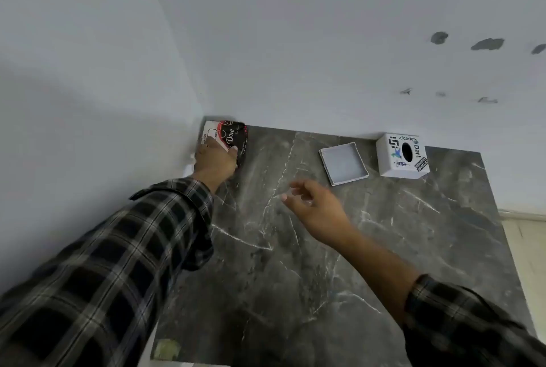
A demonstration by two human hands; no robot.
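Note:
A black, red and white Dove packet (pixel 229 136) lies in the far left corner of the dark marble tabletop (pixel 325 263), against both walls. My left hand (pixel 215 160) grips its near end, thumb on the right edge and fingers on top. My right hand (pixel 313 204) hovers above the middle of the table with loosely curled fingers and holds nothing. A shallow white lid (pixel 344 163) lies open side up at the back. To its right stands a white cube box (pixel 402 155) with stickers and a dark oval hole on top.
White walls close off the left and far sides of the table. The back wall has several chipped grey patches (pixel 487 44) at the upper right. The table's right edge (pixel 502 219) drops to a pale floor. A yellowish scrap (pixel 167 349) sits at the near left edge.

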